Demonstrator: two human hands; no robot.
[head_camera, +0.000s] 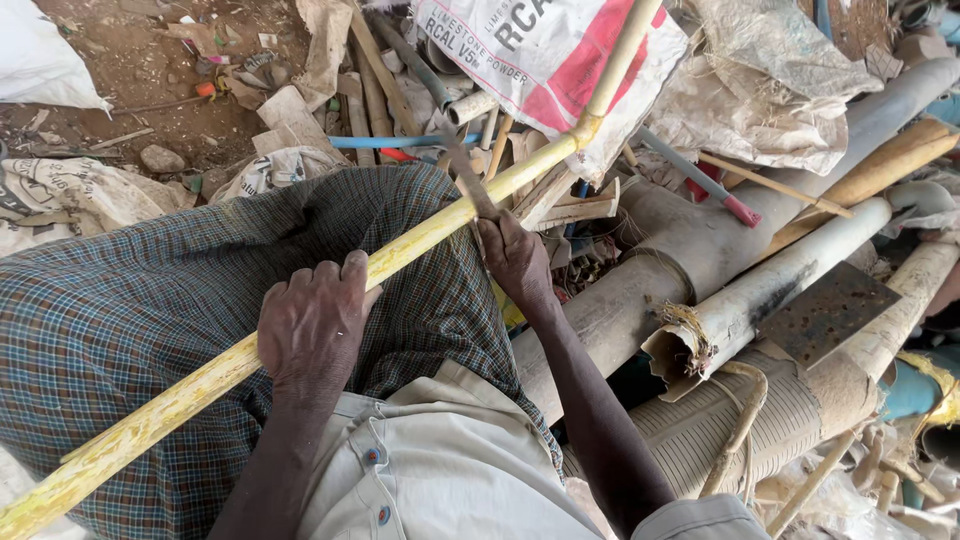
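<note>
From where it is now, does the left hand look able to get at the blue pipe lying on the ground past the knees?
Probably not: the left hand is wrapped on the yellow pipe, and the blue pipe lies beyond the checked cloth.

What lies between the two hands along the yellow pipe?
Head view: only bare yellow pipe over checked cloth between left hand and right hand.

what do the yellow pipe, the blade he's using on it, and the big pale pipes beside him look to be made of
Yellow pipe: probably plastic, matte and smooth, stained and scuffed, with a moulded elbow joint.
Blade: looks like thin dull grey metal, gripped by the right hand; likely a saw blade, though teeth are too small to tell.
Big pale pipes: seemingly plastic, chalky and dirty; one shows a thin, ragged broken end.
</note>
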